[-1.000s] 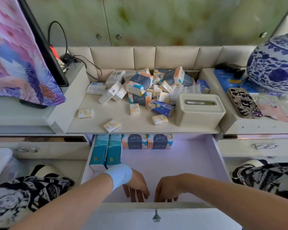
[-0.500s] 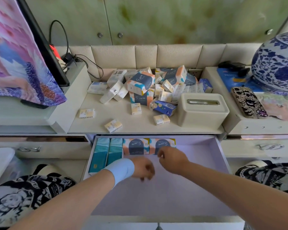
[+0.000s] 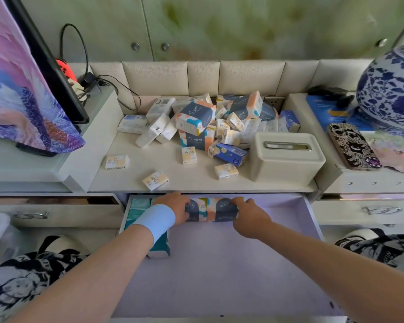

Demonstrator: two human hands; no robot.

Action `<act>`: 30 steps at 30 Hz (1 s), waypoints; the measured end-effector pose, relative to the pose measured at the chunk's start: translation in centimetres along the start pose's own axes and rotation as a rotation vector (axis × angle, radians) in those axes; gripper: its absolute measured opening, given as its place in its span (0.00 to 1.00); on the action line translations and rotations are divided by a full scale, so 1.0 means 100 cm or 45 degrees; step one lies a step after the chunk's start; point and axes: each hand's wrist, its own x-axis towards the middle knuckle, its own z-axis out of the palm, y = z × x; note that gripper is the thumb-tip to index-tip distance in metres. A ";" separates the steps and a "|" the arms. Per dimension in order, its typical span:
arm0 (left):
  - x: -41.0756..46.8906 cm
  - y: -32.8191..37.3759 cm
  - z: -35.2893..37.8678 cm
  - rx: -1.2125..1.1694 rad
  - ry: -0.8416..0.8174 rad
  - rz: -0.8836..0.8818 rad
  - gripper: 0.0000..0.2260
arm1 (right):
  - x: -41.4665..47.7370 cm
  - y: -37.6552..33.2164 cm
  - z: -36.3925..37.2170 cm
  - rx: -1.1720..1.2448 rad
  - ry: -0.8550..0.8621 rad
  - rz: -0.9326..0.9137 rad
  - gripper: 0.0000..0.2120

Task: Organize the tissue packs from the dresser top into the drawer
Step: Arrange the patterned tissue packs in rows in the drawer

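I see the left hand (image 3: 175, 207) and right hand (image 3: 247, 214) gripping two patterned packs (image 3: 216, 209) — at the drawer (image 3: 219, 276) back.

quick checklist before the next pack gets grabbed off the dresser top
1. Drawer open far enough: ok, much bare floor shows.
2. Two patterned packs set at the drawer's back: ok, side by side.
3. Teal packs against the left wall: ok.
4. Hands free: not ok, left hand and right hand both rest on the patterned packs.
5. Packs left on top: not ok, the pile and loose small packs remain.
6. Room under the dresser edge: cannot tell.
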 end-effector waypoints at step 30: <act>0.105 -0.051 -0.159 -0.922 0.657 0.103 0.22 | 0.144 -0.172 -0.149 0.196 0.523 0.182 0.34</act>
